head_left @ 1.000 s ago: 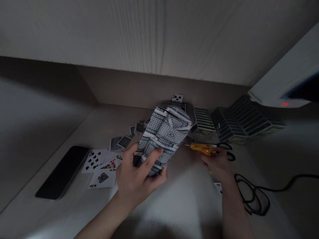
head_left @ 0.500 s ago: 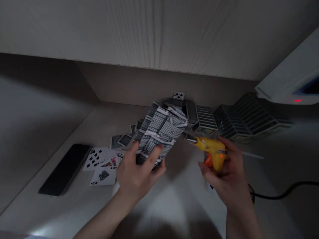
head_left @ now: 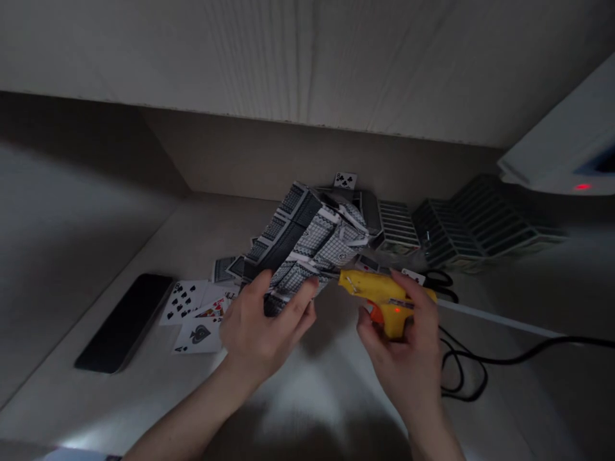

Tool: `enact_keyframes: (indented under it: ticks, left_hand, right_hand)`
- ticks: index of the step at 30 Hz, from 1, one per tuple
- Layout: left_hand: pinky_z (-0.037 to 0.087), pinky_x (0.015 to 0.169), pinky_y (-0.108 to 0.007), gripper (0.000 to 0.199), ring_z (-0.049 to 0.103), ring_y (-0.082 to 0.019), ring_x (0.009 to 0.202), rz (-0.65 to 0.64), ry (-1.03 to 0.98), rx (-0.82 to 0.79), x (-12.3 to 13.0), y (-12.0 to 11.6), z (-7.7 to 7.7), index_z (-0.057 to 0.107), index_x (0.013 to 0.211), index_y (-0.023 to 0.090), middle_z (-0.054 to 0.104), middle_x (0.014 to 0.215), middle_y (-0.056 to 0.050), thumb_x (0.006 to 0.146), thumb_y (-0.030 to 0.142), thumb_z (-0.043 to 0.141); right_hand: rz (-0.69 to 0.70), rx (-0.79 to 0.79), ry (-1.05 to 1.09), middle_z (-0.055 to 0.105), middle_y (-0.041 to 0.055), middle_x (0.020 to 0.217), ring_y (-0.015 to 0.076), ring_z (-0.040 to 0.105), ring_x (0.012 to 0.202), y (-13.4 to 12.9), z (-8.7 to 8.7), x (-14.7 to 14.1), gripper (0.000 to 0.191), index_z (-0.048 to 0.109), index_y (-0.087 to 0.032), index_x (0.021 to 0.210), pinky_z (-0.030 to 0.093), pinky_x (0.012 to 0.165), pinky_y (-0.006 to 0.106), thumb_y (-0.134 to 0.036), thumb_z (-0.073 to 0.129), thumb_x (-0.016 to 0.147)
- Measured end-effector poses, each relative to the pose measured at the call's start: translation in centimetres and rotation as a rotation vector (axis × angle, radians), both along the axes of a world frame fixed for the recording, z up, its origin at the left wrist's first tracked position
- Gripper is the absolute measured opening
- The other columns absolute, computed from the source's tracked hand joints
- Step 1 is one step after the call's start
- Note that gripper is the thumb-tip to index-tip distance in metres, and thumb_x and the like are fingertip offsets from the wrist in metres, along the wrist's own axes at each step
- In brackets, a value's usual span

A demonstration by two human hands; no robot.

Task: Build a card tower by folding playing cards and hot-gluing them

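Note:
My left hand grips the lower end of a box-like structure built from folded playing cards, its patterned backs facing out. The structure is held tilted above the table. In my right hand is a yellow hot glue gun with an orange trigger and a small red light. Its nozzle points left and reaches the structure's lower right side; whether the tip touches is hard to make out. A pale glue stick sticks out of the gun's rear.
A black phone lies at left beside face-up playing cards. Behind stand folded-card pieces and an eight of clubs. A black cable and scissors handles lie at right. A white device juts in at upper right.
My right hand has brought the glue gun left, up to the card structure. My left hand has turned the structure slightly, so more of its left side shows.

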State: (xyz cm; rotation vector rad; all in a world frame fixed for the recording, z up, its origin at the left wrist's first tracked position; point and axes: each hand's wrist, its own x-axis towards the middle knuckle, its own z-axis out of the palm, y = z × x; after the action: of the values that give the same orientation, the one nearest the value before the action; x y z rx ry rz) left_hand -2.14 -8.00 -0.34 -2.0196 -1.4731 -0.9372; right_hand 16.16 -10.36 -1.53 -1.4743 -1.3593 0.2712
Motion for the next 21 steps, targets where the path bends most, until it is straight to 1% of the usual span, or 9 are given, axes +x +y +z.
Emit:
enact_keyframes:
  ticks: [3, 7, 9, 14, 18, 21]
  left_hand:
    - [0.052, 0.066, -0.032, 0.033, 0.059, -0.019, 0.076, -0.005, -0.036, -0.004, 0.16, -0.05, 0.19, 0.069, 0.106, 0.036, 0.06, 0.099, -0.005, 0.077, 0.022, 0.069]
    - [0.052, 0.066, -0.03, 0.028, 0.06, -0.02, 0.08, 0.004, -0.004, 0.044, 0.23, 0.01, 0.18, 0.07, 0.103, 0.032, 0.058, 0.102, -0.007, 0.077, 0.023, 0.069]
    - [0.051, 0.067, -0.03, 0.026, 0.06, -0.02, 0.082, 0.004, 0.019, 0.07, 0.2, 0.12, 0.05, 0.071, 0.102, 0.031, 0.058, 0.103, -0.007, 0.077, 0.024, 0.068]
    - [0.049, 0.064, -0.028, 0.021, 0.058, -0.019, 0.078, 0.013, 0.024, 0.149, 0.17, 0.41, -0.07, 0.073, 0.095, 0.03, 0.058, 0.1, -0.007, 0.074, 0.028, 0.07]
    - [0.049, 0.064, -0.028, 0.023, 0.058, -0.019, 0.077, 0.02, 0.036, 0.139, 0.19, 0.4, 0.09, 0.072, 0.096, 0.031, 0.058, 0.102, -0.007, 0.074, 0.027, 0.071]
    - [0.048, 0.065, -0.029, 0.022, 0.059, -0.02, 0.078, 0.02, 0.009, 0.128, 0.15, 0.33, 0.02, 0.073, 0.097, 0.032, 0.06, 0.102, -0.006, 0.076, 0.027, 0.068]
  right_hand:
    - [-0.034, 0.019, -0.068, 0.052, 0.0104, 0.131, 0.0286, 0.057, 0.109, -0.35, 0.14, -0.37, 0.059, 0.044, -0.033, 0.138, 0.052, 0.087, 0.05, -0.023, 0.062, 0.082]
    - [-0.083, 0.063, -0.192, 0.053, 0.0096, 0.128, 0.0281, 0.055, 0.111, -0.58, 0.45, -0.75, 0.062, 0.043, -0.033, 0.14, 0.05, 0.087, 0.046, -0.019, 0.061, 0.083]
    - [-0.102, 0.081, -0.23, 0.054, 0.0093, 0.126, 0.0269, 0.056, 0.108, -0.57, 0.52, -0.83, 0.062, 0.042, -0.033, 0.141, 0.05, 0.085, 0.044, -0.019, 0.06, 0.084]
    - [-0.145, 0.212, -0.404, 0.06, 0.0084, 0.116, 0.0237, 0.059, 0.097, -0.39, 0.66, -0.76, 0.062, 0.043, -0.028, 0.142, 0.051, 0.081, 0.038, -0.017, 0.061, 0.084]
    - [-0.15, 0.229, -0.479, 0.062, 0.0091, 0.113, 0.0247, 0.058, 0.097, -0.47, 0.85, -0.6, 0.065, 0.041, -0.026, 0.143, 0.051, 0.081, 0.039, -0.014, 0.063, 0.083]
    - [-0.167, 0.244, -0.512, 0.064, 0.0091, 0.11, 0.0242, 0.06, 0.092, -0.54, 0.85, -0.53, 0.067, 0.041, -0.024, 0.143, 0.052, 0.079, 0.039, -0.014, 0.065, 0.082]
